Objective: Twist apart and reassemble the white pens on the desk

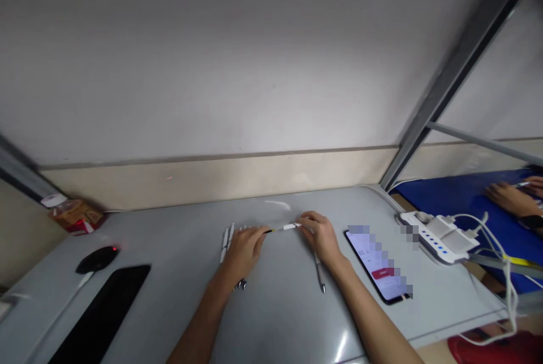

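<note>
Above the desk, my left hand (246,248) pinches the dark end of a thin stick that looks like a pen refill (271,231). My right hand (320,236) is closed on a white pen barrel (290,227), in line with the refill; whether the two join is too blurred to tell. Several white pens (227,241) lie side by side under and beside my left hand, which partly covers them. A single grey pen (319,273) rests on the desk below my right hand, its upper end hidden.
On the grey desk (280,307) lie a lit phone (375,265) and a power strip (441,236) with cables at right. A black mouse (97,260), a dark flat slab (106,313) and a bottle (76,214) are at left. Another person's hand (513,198) is over a blue surface.
</note>
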`<state>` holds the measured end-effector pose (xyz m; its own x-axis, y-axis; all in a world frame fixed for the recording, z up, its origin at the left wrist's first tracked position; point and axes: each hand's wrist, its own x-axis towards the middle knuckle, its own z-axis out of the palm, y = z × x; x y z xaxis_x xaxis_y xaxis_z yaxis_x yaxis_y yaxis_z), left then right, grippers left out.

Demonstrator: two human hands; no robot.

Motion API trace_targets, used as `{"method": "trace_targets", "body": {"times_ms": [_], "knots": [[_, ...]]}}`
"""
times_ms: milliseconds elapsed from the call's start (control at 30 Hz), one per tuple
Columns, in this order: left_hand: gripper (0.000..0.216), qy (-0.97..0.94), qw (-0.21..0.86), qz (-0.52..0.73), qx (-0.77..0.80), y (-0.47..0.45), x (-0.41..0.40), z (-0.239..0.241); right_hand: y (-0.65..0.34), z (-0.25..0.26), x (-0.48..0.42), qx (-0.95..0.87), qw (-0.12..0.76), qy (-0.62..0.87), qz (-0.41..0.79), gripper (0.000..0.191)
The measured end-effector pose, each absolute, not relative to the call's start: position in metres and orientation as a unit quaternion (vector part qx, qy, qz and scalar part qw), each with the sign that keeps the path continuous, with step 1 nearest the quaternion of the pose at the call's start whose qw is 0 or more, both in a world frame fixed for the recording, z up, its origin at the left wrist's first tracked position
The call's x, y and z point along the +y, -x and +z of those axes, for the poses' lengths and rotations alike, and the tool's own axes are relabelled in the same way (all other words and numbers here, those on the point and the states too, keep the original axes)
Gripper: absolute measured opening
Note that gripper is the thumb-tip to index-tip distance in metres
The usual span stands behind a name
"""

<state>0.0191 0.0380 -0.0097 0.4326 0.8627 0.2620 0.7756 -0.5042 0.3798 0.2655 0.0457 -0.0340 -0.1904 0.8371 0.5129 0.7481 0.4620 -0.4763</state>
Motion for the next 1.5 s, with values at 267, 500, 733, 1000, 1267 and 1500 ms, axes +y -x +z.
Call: {"method": "trace_targets", "body": {"times_ms": [267, 500, 733, 1000, 1267, 1500], "knots": [[0.030, -0.845, 0.082, 0.204, 0.488, -0.021, 0.036, -0.008, -0.267, -0.032, 0.044, -0.773, 0.380, 0.504, 0.059, 0.022], [0.026, -0.839, 0.092, 0.221, 0.488, -0.024, 0.034, -0.015, -0.259, -0.031, 0.040, -0.793, 0.393, 0.463, 0.055, 0.020], [0.027, -0.859, 0.061, 0.207, 0.464, -0.027, 0.033, -0.016, -0.247, -0.026, 0.034, -0.777, 0.444, 0.418, 0.156, 0.017], [0.020, -0.871, 0.019, 0.236, 0.431, -0.029, 0.030, -0.006, -0.248, -0.019, 0.033, -0.673, 0.442, 0.462, 0.372, 0.032], [0.022, -0.863, 0.026, 0.244, 0.442, -0.024, 0.033, -0.006, -0.255, -0.016, 0.033, -0.651, 0.425, 0.423, 0.465, 0.029], [0.022, -0.864, 0.037, 0.241, 0.441, -0.024, 0.034, -0.010, -0.257, -0.015, 0.033, -0.653, 0.437, 0.427, 0.448, 0.035]]}}
